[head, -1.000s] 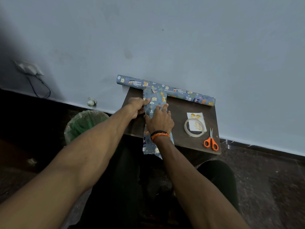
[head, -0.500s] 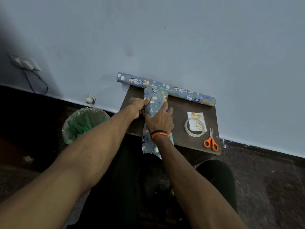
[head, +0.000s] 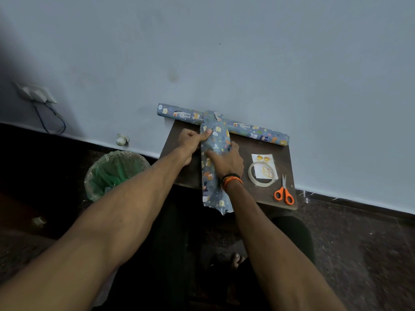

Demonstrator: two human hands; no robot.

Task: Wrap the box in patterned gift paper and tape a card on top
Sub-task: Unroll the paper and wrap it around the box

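The box (head: 215, 140) lay at the middle of the tabletop (head: 258, 198), already swathed in gift paper (head: 213, 189) whose loose tail hung off the 6 o'clock edge. The paper looked thin, slick and easily torn, so holding it flat against the stiffer box seemed wisest. The left hand (head: 190, 141) gripped the 9 o'clock side, thumb on top. The right hand (head: 228, 159) pressed down, fingers curled over the 3 o'clock side (tape (head: 261, 175), card (head: 265, 169) and scissors (head: 284, 194) waited at 3 o'clock).
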